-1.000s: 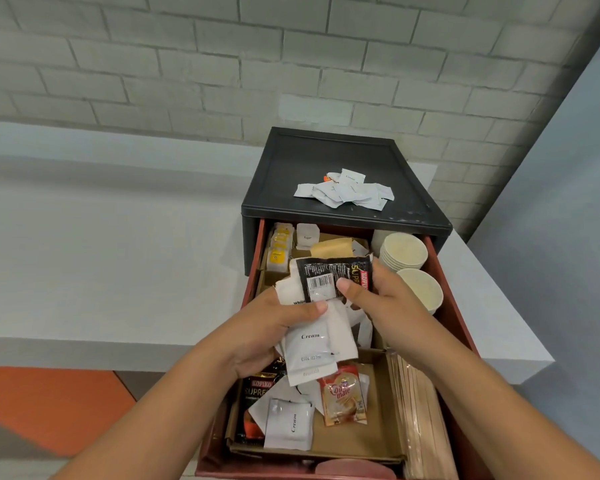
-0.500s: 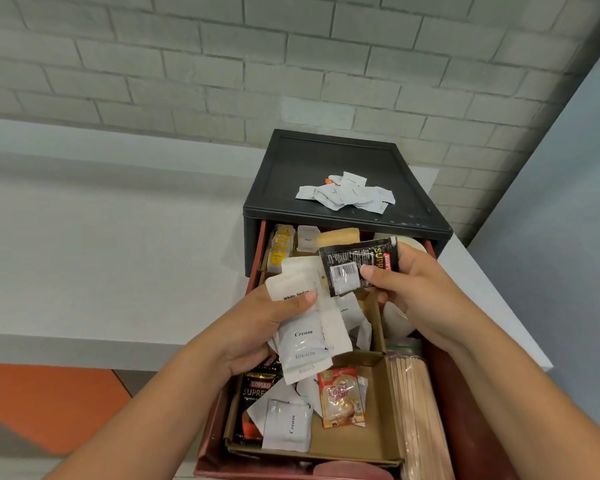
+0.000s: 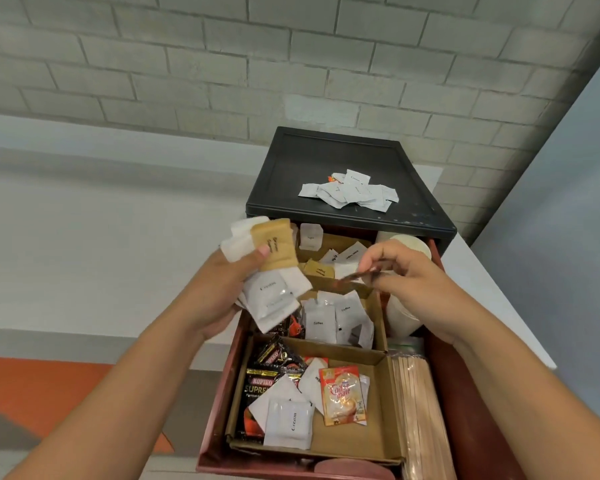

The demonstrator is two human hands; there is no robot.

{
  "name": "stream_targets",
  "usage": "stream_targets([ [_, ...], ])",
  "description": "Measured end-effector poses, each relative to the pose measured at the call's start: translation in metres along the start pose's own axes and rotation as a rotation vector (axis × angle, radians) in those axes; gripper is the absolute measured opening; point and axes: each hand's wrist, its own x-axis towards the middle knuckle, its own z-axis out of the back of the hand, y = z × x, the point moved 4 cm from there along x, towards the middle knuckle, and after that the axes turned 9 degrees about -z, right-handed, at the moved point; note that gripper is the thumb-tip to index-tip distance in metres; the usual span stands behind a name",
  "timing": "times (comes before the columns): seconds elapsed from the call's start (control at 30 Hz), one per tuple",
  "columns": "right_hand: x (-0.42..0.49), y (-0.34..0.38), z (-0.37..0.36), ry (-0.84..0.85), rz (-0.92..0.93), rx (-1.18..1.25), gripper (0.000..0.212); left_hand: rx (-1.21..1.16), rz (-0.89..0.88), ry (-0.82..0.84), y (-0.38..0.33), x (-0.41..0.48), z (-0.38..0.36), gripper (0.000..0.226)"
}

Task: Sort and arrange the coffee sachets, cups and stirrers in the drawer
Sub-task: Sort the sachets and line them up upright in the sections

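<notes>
**Q:** What can't be made out?

**A:** Entry. My right hand (image 3: 406, 271) pinches a thin dark sachet (image 3: 352, 277) between thumb and fingertips. It is edge-on and blurred, so the print is unreadable. It hangs over the back half of the red-brown pulled-out drawer (image 3: 219, 410). My right wrist covers most of the cream paper cups (image 3: 404, 317) in the drawer's right lane. Two show in part: one rim above the hand, one body below it. The wooden stirrers in a clear bag (image 3: 420, 410) lie in front of the cups and run off the bottom edge, so I cannot count them.

**Q:** And the left?

**A:** My left hand (image 3: 222, 285) grips a fanned bundle of flat white paper sachets (image 3: 271, 296) over the drawer's back left corner. One tan paper sachet (image 3: 276, 249) sits on top, under my thumb. One white sachet reads "Cream". The overlapping edges prevent a count of the rest.

**Q:** Counts inside?

**A:** Brown cardboard dividers (image 3: 347, 441) make three bays.
- **Front bay:** one orange Coffee-mate sachet (image 3: 343, 394), at least two black Kopiko sachets (image 3: 260, 386), one white "Cream" sachet (image 3: 290, 422), and other white ones half buried.
- **Middle bay:** two white sachets labelled "Coffee" (image 3: 319, 322), with more behind.
- **Back bay:** tan and white sachets mixed, partly behind my hands.

**Q:** Elsewhere?

**A:** One loose heap of small white sachets (image 3: 352, 188) lies on top of the black plastic cabinet (image 3: 326, 157). They are too small to count. The cabinet stands on the white worktop (image 3: 84, 237).
</notes>
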Motion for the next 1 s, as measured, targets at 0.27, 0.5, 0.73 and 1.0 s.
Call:
stream_targets([
  [0.27, 0.014, -0.021, -0.025, 0.167, -0.083, -0.230, 0.041, 0.080, -0.001, -0.064, -0.002, 0.012, 0.027, 0.026],
  [0.5, 0.034, -0.034, -0.059, 0.172, -0.083, -0.411, 0.029, 0.087, -0.001, -0.068, 0.003, 0.013, 0.028, 0.022],
  [0.73, 0.043, -0.049, -0.088, 0.336, -0.080, -0.699, 0.045, 0.097, -0.016, -0.044, 0.002, 0.012, 0.025, 0.020],
  [1.0, 0.044, 0.001, -0.067, 0.000, -0.013, 0.042, 0.020, 0.124, -0.005, 0.077, 0.004, 0.006, 0.011, 0.034],
])
